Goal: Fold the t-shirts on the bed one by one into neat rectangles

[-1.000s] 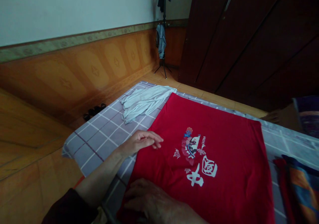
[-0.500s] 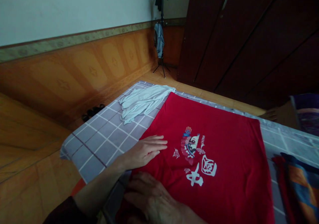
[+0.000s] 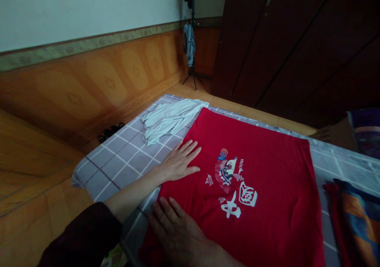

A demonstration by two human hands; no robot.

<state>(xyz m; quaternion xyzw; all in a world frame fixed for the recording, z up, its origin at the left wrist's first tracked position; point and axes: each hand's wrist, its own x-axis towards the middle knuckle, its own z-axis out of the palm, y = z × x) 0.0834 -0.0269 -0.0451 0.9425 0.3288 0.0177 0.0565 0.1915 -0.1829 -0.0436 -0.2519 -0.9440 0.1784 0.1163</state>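
A red T-shirt [image 3: 267, 160] with a printed design and white characters lies spread out, a few wrinkles showing near its left side. My left hand [image 3: 179, 162] rests on the shirt's left edge, fingers stretched and spread. Closer to me, my right hand [image 3: 178, 229] lies flat across the same edge, its fingers apart and pointing up and left. Neither hand grips the cloth. Beyond the left hand is a crumpled pale blue garment [image 3: 169, 118].
The grey checked sheet [image 3: 113, 162] covers the bed. Folded colourful clothes [image 3: 356, 211] lie at the right. Past the bed stand a coat rack [image 3: 192, 53] and a dark wardrobe [image 3: 267, 61]. Dark shoes [image 3: 109, 131] sit on the floor, and a cardboard box [image 3: 338, 134] is at the right.
My left hand has slid farther up along the shirt's left edge, and its fingers have spread. My right hand has moved only slightly, its fingers now flatter on the cloth.
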